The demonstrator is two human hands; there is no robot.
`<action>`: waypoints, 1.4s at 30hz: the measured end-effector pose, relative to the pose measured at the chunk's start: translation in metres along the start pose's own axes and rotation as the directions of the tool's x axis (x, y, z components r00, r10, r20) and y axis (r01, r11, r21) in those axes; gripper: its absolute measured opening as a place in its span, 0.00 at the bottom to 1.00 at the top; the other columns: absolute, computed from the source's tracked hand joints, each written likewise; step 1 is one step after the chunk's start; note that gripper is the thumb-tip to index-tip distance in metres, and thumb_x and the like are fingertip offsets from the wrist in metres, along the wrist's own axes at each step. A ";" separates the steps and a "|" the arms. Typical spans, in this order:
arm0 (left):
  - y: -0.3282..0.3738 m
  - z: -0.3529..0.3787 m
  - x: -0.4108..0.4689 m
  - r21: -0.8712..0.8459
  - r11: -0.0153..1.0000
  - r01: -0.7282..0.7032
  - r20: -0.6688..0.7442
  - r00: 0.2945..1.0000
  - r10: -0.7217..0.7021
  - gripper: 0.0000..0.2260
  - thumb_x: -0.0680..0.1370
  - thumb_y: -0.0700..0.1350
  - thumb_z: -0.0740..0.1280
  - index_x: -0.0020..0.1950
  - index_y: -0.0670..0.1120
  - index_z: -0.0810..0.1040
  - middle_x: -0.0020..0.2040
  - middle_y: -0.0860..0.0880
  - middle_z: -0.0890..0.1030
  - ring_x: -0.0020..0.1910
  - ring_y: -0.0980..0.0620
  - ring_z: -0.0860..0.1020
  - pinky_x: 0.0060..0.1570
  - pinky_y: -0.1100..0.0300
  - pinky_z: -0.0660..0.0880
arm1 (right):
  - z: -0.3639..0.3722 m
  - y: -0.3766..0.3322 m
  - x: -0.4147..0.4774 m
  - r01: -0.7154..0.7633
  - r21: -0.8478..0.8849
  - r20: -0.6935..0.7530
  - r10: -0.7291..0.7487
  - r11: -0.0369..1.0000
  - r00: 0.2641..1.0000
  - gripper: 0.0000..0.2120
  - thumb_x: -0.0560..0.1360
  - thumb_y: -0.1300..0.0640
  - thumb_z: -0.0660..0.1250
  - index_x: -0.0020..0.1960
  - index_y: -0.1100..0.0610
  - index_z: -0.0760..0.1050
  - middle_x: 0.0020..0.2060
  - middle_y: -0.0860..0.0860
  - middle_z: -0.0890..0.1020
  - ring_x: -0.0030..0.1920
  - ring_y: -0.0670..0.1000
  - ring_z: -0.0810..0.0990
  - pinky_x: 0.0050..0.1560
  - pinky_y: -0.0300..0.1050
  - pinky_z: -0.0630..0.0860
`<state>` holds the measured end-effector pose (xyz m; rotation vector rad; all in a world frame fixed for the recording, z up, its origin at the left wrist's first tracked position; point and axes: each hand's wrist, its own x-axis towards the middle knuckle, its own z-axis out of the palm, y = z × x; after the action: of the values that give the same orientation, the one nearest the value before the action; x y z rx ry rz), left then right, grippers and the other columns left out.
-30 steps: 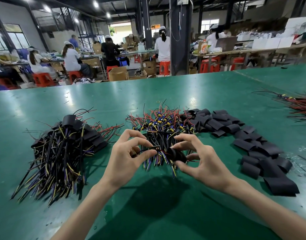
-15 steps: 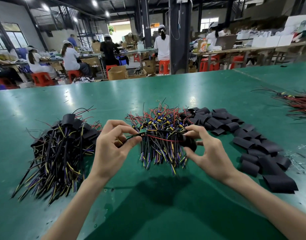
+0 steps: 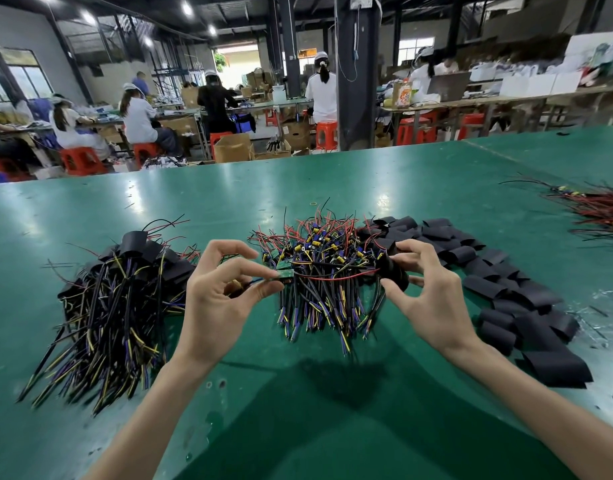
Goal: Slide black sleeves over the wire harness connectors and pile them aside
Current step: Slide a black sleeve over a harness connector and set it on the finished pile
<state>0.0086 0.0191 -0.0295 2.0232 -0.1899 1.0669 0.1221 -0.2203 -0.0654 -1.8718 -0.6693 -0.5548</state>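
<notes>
Mid-sleeving, centre of frame. Pinching the small green board point(image 3: 285, 271) at one end of a harness point(image 3: 332, 278) between thumb and forefinger of left hand point(image 3: 222, 299), remaining fingers loosely curled. Gripping one black sleeve point(image 3: 395, 271) in the curled fingertips of right hand point(image 3: 433, 299); looks threaded over the wires. Sleeve well apart from the board, so not seated yet.

Next, by my read: hold board steady, draw sleeve left along the wires until it covers the board. Calls for keeping the sleeve mouth open and not snagging on parts. Then drop onto finished heap point(image 3: 107, 299), left of frame.

Counts:
- In hand: one harness, one sleeve.
- On green table point(image 3: 298, 427): three heaps. Sleeved at left, bare harnesses point(image 3: 318, 237) at centre, loose sleeves point(image 3: 505, 289) at right.
- A fourth wire bundle point(image 3: 596, 213) at right edge.
- Pieces per heap: too overlapped for an exact count, dozens each.
</notes>
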 end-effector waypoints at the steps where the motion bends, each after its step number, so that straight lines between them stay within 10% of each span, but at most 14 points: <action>1: 0.000 0.000 0.000 -0.001 1.000 -0.011 -0.004 1.000 0.011 0.08 0.67 0.44 0.75 0.43 0.53 0.83 0.49 0.58 0.73 0.33 0.58 0.71 0.34 0.68 0.68 | 0.000 0.001 0.000 -0.005 0.003 0.005 0.005 1.000 1.000 0.24 0.68 0.65 0.74 0.60 0.53 0.70 0.46 0.46 0.81 0.50 0.44 0.79 0.56 0.49 0.76; 18: 0.005 0.004 0.000 0.019 0.994 -0.109 0.067 0.992 0.108 0.08 0.65 0.39 0.75 0.41 0.49 0.82 0.50 0.49 0.73 0.36 0.60 0.72 0.41 0.71 0.69 | -0.005 0.010 0.007 0.065 0.067 0.104 -0.072 0.996 0.992 0.28 0.68 0.67 0.74 0.63 0.53 0.68 0.53 0.45 0.82 0.56 0.43 0.79 0.64 0.43 0.71; 33: 0.007 0.025 -0.016 -0.044 0.975 0.218 0.160 0.965 -0.209 0.07 0.65 0.49 0.75 0.39 0.49 0.82 0.29 0.48 0.77 0.26 0.58 0.66 0.29 0.69 0.64 | 0.003 -0.012 -0.003 0.472 -0.042 0.298 -0.440 0.880 0.847 0.30 0.69 0.63 0.70 0.68 0.53 0.64 0.55 0.47 0.81 0.58 0.43 0.76 0.71 0.50 0.59; 42: 0.012 0.032 -0.021 -0.112 0.936 0.334 0.273 0.916 -0.294 0.07 0.65 0.51 0.74 0.37 0.49 0.83 0.27 0.51 0.79 0.23 0.60 0.68 0.27 0.71 0.64 | 0.006 -0.026 -0.013 0.457 0.037 0.376 -0.436 0.889 0.818 0.27 0.70 0.65 0.70 0.67 0.58 0.67 0.53 0.51 0.80 0.53 0.54 0.79 0.56 0.45 0.72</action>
<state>0.0096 -0.0162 -0.0471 1.9593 -0.0707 0.5737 0.0953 -0.2088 -0.0591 -1.8929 -1.3887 -0.5138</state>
